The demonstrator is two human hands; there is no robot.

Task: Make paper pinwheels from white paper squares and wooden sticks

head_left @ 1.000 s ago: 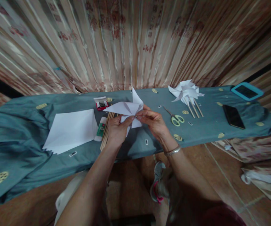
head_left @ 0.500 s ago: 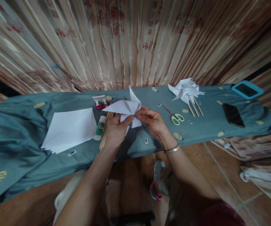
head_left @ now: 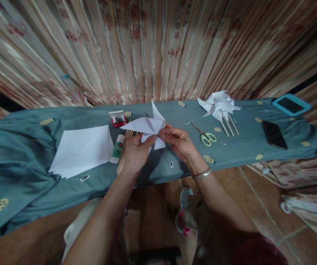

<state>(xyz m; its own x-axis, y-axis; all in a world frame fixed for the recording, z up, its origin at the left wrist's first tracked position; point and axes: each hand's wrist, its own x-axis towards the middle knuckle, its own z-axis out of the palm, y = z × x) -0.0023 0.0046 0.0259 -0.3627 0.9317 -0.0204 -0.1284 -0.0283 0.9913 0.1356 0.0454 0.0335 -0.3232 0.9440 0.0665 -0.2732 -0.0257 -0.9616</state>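
Observation:
A white paper pinwheel (head_left: 146, 126) is held up over the table between both hands, its pointed blades spreading left and upward. My left hand (head_left: 138, 150) is closed on its lower left part, the thumb pressed near the centre. The fingers of my right hand (head_left: 179, 141) pinch at the pinwheel's centre from the right; a tiny dark thing shows between the fingertips, too small to name. Below and left of my left hand lie several thin wooden sticks (head_left: 123, 154), partly hidden by it. A glue stick (head_left: 117, 149) lies beside them.
White paper sheets (head_left: 82, 149) lie stacked at left, near a small open red box (head_left: 118, 119). To the right are green-handled scissors (head_left: 207, 138), finished pinwheels on sticks (head_left: 219, 104), a black phone (head_left: 274, 135) and a blue-framed tablet (head_left: 291, 105). A curtain (head_left: 147, 51) hangs behind.
The view has shifted very slightly. Both hands keep the same grip on the pinwheel, and nothing on the table has moved.

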